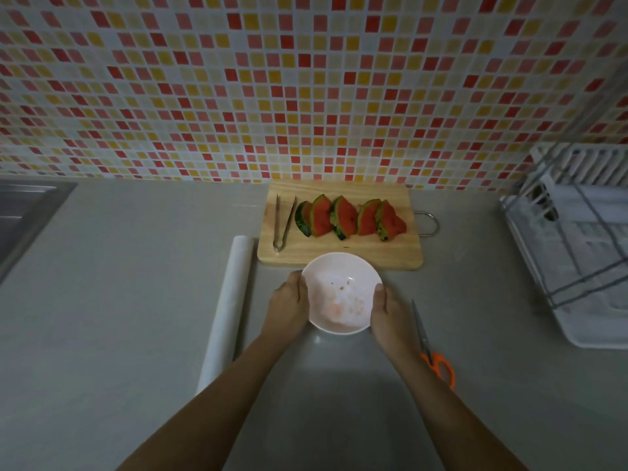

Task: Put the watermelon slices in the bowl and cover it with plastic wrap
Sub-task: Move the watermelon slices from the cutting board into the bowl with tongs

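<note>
Watermelon slices point(350, 217), five red wedges with green striped rind, stand in a row on a pale wooden cutting board point(339, 254) against the mosaic-tiled wall point(306, 79), none in the bowl. Metal tongs point(287, 222) lie on the board's left end, just beside the slices; a wire loop handle projects from its right edge. The bowl point(341, 294), round, white and smooth, with pinkish smears and a dark speck inside, sits just in front of the board and overlaps its near edge. The left hand point(289, 300) grips its left side and the right hand point(387, 311) its right, fingers curled at the rim. A long white roll of plastic wrap point(227, 311) lies on the grey counter point(136, 300) left of the hands; orange-handled scissors point(429, 356) lie right of them. A white dish rack point(577, 249) stands far right, a steel sink point(23, 212) far left.
</note>
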Tool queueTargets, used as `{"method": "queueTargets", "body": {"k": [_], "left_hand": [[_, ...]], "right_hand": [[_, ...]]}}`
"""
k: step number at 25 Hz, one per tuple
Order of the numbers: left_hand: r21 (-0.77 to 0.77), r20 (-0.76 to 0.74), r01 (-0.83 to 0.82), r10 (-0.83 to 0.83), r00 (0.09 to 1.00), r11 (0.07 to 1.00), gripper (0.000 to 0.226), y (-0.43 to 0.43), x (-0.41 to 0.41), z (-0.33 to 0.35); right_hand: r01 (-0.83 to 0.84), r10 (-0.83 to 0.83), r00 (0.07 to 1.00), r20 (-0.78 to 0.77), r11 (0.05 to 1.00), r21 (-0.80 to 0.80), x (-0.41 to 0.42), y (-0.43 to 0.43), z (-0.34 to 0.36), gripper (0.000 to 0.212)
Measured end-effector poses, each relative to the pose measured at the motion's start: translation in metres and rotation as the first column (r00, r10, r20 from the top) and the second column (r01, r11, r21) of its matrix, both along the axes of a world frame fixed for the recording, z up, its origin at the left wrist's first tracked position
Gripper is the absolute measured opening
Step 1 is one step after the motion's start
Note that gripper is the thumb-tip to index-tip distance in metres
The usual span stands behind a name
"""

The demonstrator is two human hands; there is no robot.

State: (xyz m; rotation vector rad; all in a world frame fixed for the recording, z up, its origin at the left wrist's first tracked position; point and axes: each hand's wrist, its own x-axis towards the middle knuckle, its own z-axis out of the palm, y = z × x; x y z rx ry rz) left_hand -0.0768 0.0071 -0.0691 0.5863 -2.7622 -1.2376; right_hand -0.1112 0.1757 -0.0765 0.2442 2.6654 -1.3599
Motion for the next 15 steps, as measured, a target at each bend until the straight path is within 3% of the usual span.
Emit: {"method": "queueTargets", "body": {"k": [5, 7, 9, 12, 15], "left_hand": [[-0.019, -0.027, 0.028, -0.029, 0.999, 0.999, 0.039, -0.006, -0.002, 0.007], [-0.202, -0.075, -0.006, -0.009, 0.997, 0.979, 0.035, -0.02, -0.02, 0.013], [-0.488, 0.006, 0.013, -0.012, 1.0, 0.873, 0.031, -0.037, -0.048, 0.018], [-0.541, 0.184, -0.016, 0.136, 0.974, 0.841, 0.038, -0.049, -0.087, 0.022], [-0.639, 0.274, 0.069, 0.143, 0.951, 0.767, 0.032, -0.051, -0.106, 0.016]], "right_hand": [[-0.05, 0.05, 0.999, 0.007, 0.998, -0.031, -0.006, 0.004, 0.001, 0.043], [-0.077, 0.078, 0.997, 0.008, 0.996, -0.036, -0.009, 0.005, 0.002, 0.043], [-0.093, 0.095, 0.995, 0.021, 0.994, -0.065, -0.011, 0.006, 0.001, 0.042], [-0.113, 0.114, 0.993, 0.015, 0.992, -0.054, -0.012, 0.006, -0.001, 0.04], [-0.122, 0.122, 0.992, 0.003, 0.991, -0.049, -0.012, 0.008, -0.005, 0.04]]}}
